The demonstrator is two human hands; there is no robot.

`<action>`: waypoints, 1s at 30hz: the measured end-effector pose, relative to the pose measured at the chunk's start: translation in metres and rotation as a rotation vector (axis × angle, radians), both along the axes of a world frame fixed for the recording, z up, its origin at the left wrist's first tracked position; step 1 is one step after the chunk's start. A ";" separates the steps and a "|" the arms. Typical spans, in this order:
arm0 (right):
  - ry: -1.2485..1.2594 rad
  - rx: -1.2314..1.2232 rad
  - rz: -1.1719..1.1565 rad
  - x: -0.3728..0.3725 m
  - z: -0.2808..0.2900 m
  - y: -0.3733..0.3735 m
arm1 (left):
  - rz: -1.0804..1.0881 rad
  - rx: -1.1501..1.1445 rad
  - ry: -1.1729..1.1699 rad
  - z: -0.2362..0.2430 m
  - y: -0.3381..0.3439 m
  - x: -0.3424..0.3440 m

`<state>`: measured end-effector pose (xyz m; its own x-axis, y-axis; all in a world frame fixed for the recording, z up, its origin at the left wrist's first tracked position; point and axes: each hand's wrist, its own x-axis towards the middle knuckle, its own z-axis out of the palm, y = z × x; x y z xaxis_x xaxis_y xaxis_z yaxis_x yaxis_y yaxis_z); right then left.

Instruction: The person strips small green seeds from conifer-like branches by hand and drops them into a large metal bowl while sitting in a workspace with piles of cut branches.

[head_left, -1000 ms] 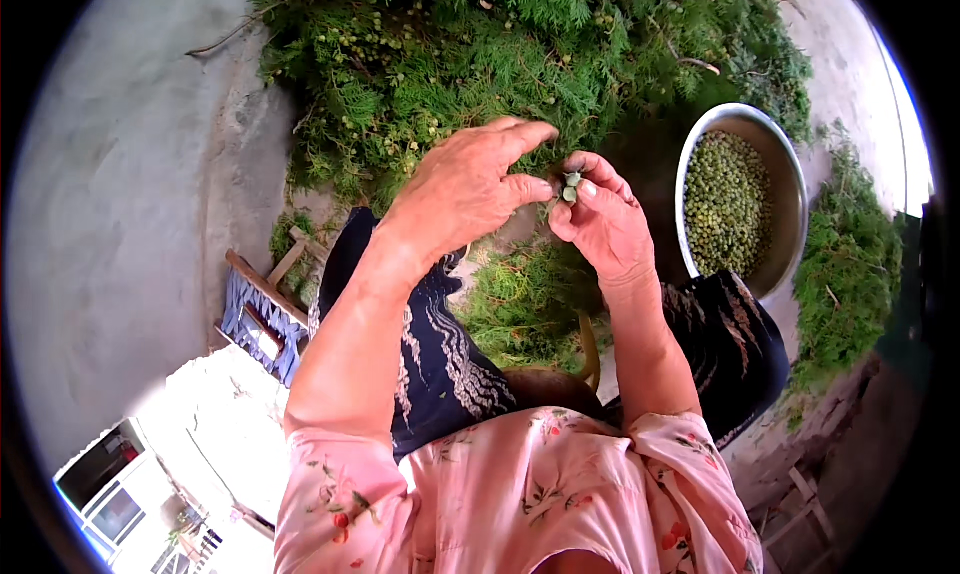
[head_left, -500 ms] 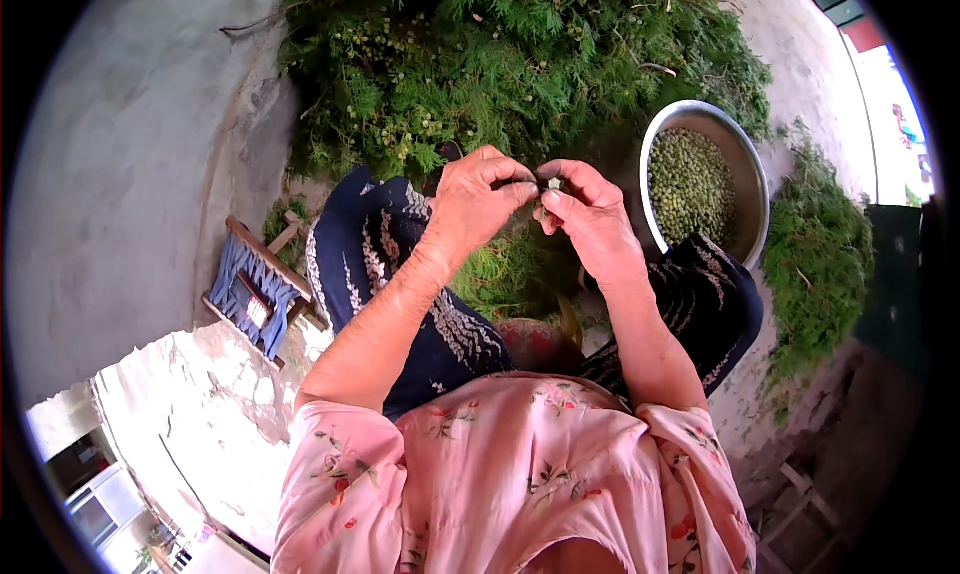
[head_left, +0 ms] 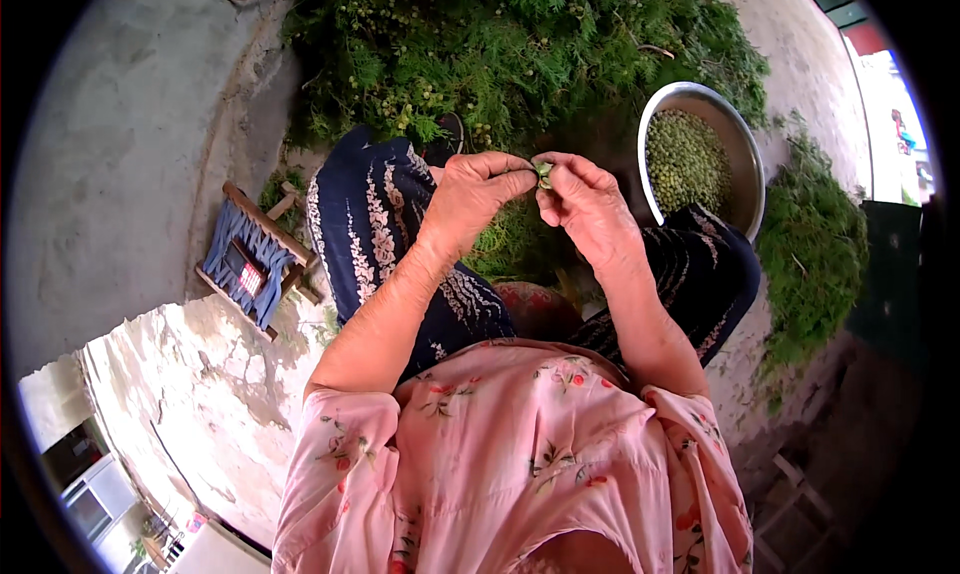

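My left hand (head_left: 470,196) and my right hand (head_left: 592,206) meet in front of me, above my lap. A small pale-green seed cone (head_left: 543,175) shows between the fingertips. The right thumb and fingers are closed round it, with more green bits possibly tucked behind. My left thumb and forefinger pinch together right against the cone; whatever lies between them is too small to make out. Beyond the hands is a big heap of green conifer branches (head_left: 500,59) dotted with similar cones. Loose green sprigs (head_left: 515,239) lie below the hands, between my knees.
A metal basin (head_left: 745,169), partly filled with small green cones (head_left: 685,159), stands by my right knee. Farther right is another pile of green foliage (head_left: 815,249). A small wooden stool with blue strapping (head_left: 245,259) sits at the left, holding a dark box.
The view has shifted slightly. My right fingers have turned a little, so more of the green cone shows between the hands, which stay close together.
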<state>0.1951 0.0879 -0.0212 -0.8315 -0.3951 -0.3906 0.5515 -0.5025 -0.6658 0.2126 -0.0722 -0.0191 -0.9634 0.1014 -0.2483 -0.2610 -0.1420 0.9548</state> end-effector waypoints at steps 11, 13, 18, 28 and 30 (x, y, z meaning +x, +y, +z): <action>-0.007 0.044 -0.040 0.008 -0.011 0.009 | -0.123 0.000 0.028 -0.003 0.002 -0.002; -0.167 -0.147 -0.049 0.007 -0.012 0.012 | -0.108 0.090 -0.042 -0.006 0.004 -0.004; -0.178 -0.154 -0.146 0.002 -0.013 0.025 | -0.045 0.266 -0.220 -0.011 0.003 -0.009; 0.004 0.094 -0.170 -0.008 -0.012 0.068 | -0.092 0.196 -0.177 -0.021 0.019 -0.009; 0.056 0.182 -0.161 -0.003 -0.003 0.053 | -0.068 0.098 -0.072 -0.017 0.028 -0.009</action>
